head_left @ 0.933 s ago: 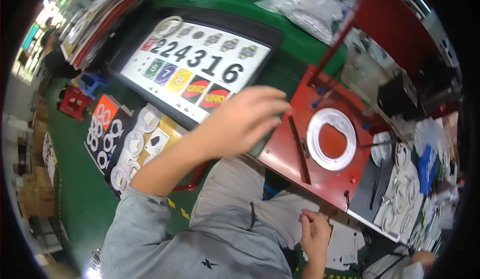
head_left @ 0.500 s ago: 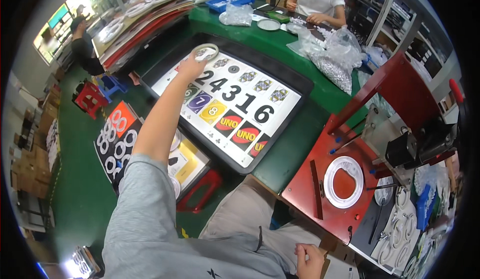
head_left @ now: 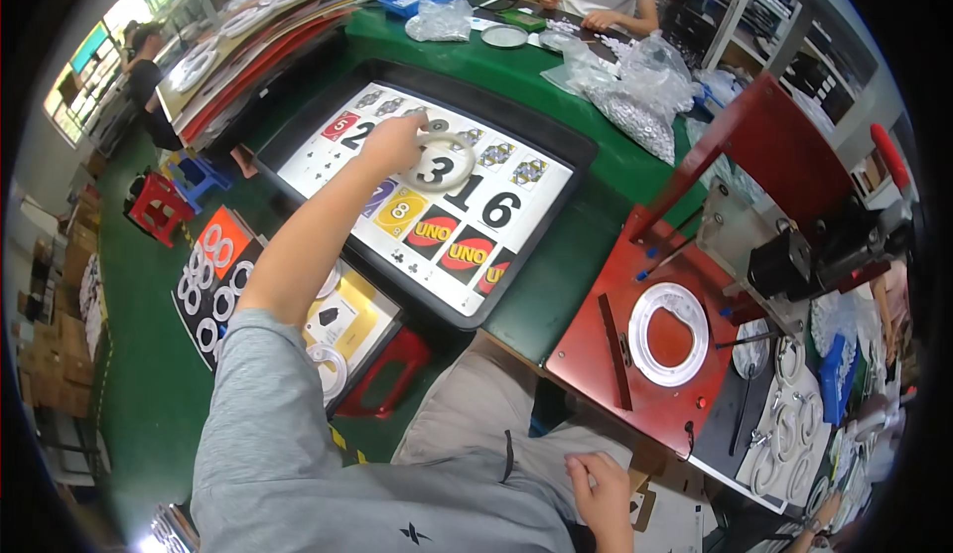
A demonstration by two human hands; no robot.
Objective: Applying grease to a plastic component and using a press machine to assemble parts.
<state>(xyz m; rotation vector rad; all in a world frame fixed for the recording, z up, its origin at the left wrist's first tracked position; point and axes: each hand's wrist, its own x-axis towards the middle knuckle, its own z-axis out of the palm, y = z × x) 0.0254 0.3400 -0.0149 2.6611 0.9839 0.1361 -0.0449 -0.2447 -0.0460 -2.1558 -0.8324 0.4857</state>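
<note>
The left hand (head_left: 395,146) pinches the pale ring (head_left: 471,163) by its left edge; the ring, round with no long axis, lies just right of the grip, over the printed sheet (head_left: 323,161). Well below right is the right hand (head_left: 602,493), loosely curled, its hold unclear; the tray (head_left: 496,116) rim runs between grip and red press (head_left: 620,270).

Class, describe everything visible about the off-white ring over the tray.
The ring is round, off-white and smooth-looking, perhaps plastic: a slim band with an open middle. The left hand grips its left side over the printed sheet in the black tray. Whether it touches the sheet is unclear.
</note>
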